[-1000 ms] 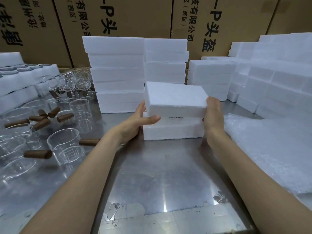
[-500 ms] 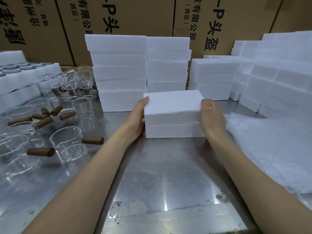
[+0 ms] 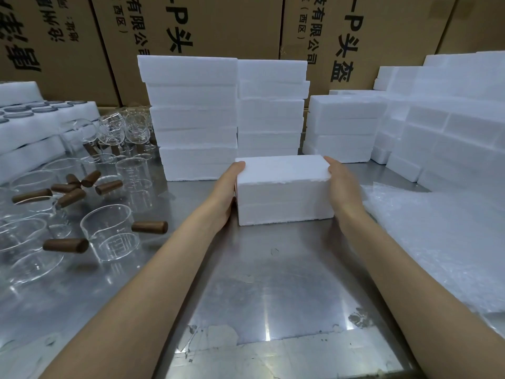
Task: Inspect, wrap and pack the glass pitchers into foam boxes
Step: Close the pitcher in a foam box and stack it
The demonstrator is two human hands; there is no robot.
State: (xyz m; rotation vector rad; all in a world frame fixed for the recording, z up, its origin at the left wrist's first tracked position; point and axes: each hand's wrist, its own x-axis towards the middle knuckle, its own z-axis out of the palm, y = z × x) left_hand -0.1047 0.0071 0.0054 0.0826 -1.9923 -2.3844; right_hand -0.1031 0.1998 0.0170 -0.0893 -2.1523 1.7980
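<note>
The closed foam box [image 3: 282, 191] is clasped by left hand [image 3: 225, 194] and right hand [image 3: 343, 191], fingers straight against its ends. Packing looks finished; stacking it behind comes next.

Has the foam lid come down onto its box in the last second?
Yes. The foam lid dropped onto the lower box half and now sits closed.
</note>
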